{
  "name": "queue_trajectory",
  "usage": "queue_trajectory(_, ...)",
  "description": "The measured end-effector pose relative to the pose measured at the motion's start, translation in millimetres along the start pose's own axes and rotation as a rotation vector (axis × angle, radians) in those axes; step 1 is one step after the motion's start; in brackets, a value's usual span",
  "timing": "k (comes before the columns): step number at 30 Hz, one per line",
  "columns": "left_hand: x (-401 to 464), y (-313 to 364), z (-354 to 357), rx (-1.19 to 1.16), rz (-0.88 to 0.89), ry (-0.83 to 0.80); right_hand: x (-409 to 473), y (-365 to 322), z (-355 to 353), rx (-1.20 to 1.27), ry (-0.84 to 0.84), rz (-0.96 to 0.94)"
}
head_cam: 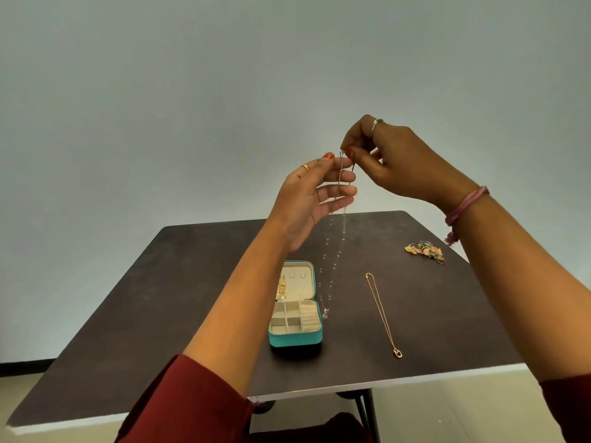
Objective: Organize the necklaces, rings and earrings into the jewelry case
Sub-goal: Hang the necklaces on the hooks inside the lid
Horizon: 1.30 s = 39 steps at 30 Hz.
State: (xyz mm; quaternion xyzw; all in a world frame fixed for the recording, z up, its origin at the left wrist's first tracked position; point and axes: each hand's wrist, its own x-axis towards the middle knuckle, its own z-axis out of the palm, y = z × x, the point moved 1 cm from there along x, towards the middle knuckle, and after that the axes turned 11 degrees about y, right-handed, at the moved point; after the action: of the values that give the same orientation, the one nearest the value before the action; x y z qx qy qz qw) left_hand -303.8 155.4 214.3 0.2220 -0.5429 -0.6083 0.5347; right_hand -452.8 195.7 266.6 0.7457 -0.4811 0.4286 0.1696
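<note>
My left hand (315,195) was raised above the dark brown table (192,282), thumb and forefinger pinching the top of a thin silver beaded necklace (332,270), the other fingers loosely spread. Below it sat the open teal jewelry case (295,338) with cream lining, gold earrings (281,287) pinned in its lid; the silver chain's pendant hung just beside the case's right edge. My right hand (388,164) pinched the same chain's clasp. Further right lay a slender gold pendant necklace (382,314), then a small heap of mixed jewelry (425,251). I could read no writing anywhere.
</note>
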Motion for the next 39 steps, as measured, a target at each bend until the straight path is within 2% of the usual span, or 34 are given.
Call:
queue_trajectory(5,-3,8,-1,-0.121,-0.033,-0.013,2,-3,3,0.143,0.103,0.098)
queue_trajectory(12,-6,20,-8,-0.193,0.009,-0.025,-9,-16,19,0.701,0.177,0.336)
queue_trajectory(16,-6,30,-17,-0.225,0.070,-0.013,-19,-23,28,0.828,0.222,0.430)
queue_trajectory(19,-5,41,-26,-0.311,0.103,0.010,-32,-23,39,0.790,0.232,0.445)
queue_trajectory(23,-2,52,-34,-0.310,0.155,0.033,-54,-26,56,0.630,0.203,0.431)
queue_trajectory(29,6,53,-41,-0.250,0.193,0.103,-70,-45,64,0.232,0.127,0.168)
queue_trajectory(32,9,48,-43,-0.166,0.202,0.144,-68,-60,59,0.117,0.060,0.105)
queue_trajectory(35,8,39,-42,-0.005,0.214,0.151,-62,-75,50,0.103,0.010,0.097)
queue_trajectory(39,5,26,-39,0.144,0.214,0.110,-52,-89,37,0.254,-0.090,0.188)
